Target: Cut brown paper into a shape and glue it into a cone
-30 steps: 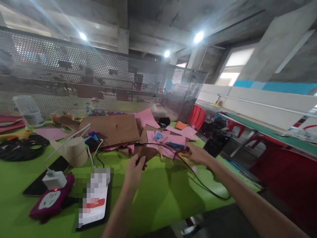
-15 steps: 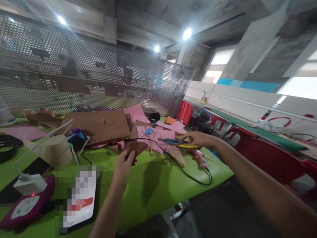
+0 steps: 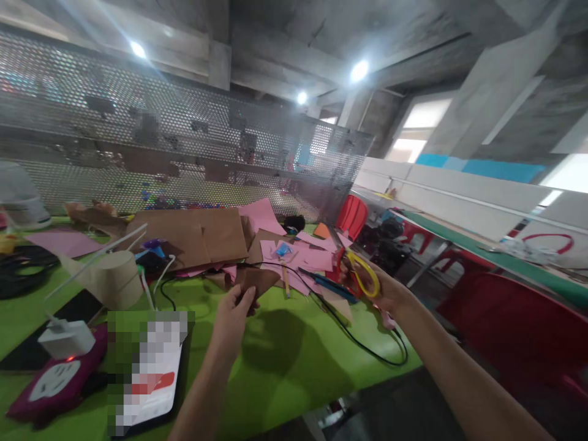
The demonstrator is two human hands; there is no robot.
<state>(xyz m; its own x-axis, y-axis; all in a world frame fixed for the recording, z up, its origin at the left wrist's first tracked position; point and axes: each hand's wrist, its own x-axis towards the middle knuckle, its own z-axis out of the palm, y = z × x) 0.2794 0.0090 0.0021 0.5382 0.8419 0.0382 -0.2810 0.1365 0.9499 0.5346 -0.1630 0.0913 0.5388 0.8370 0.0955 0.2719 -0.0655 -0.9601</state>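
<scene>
A small folded piece of brown paper (image 3: 261,280) is pinched between the thumb and fingers of my left hand (image 3: 237,311). Over the right part of the table, my right hand (image 3: 388,293) grips scissors (image 3: 366,265) with yellow and red handles, their blades pointing up and away. Just below and left of them lies a dark blue tool (image 3: 335,286) whose kind I cannot make out. The pink glue gun (image 3: 388,319) shows partly under my right hand. Pink paper (image 3: 316,261) with a pencil (image 3: 286,282) and a blue scrap (image 3: 283,248) lies beyond my hands.
A large folded cardboard piece (image 3: 188,236) stretches across the back. Left are a tape roll (image 3: 118,282), a white charger (image 3: 68,337) on a purple power strip (image 3: 55,383), and a phone (image 3: 154,392). A black cord (image 3: 340,321) loops at right. Perforated metal panels (image 3: 193,147) stand behind.
My right hand has lifted the scissors off the pile, and they have turned from lying flat to blades upward. My left hand keeps the brown paper. The view has shifted slightly.
</scene>
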